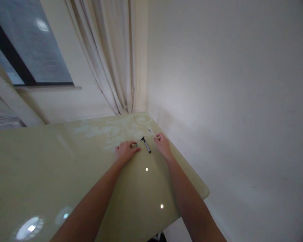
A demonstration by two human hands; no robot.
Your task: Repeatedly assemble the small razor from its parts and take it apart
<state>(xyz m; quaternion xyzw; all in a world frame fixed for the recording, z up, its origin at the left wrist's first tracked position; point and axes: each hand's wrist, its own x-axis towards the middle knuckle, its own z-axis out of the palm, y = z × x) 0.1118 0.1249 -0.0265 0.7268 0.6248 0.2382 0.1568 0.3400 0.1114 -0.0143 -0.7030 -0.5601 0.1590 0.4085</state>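
- Well, the left hand (126, 150) rests low over the table (65, 168), thumb and forefinger nearly closed around a small piece (136, 145), dark with a greenish glint; its exact shape is too small to tell
- The right hand (163, 144) is narrowed to a pinch, gripping a slim, straight, pale stick (152, 132) with a dark tip; the stick slants away from the fingers, toward the far left
- The razor-like tool (146, 146) lies on the table between the two hands, apart from both; it has a dark crosswise head at the far end, a straight grey handle and a black butt nearest the wearer
- The tabletop is smooth, glossy and yellowish green, with a rounded near corner; a paler, scrolling, leafy pattern (121, 129) shows toward the far edge, and round lights reflect in the surface
- The curtain (116, 57) behind is cream cloth, hanging in long, soft folds; another pale curtain (17, 92) slants in at the left
- The window (47, 50) has grey-blue glass and a dark, straight-edged frame; the wall (229, 84) at the right is plain, pale and matte, running along the table's side
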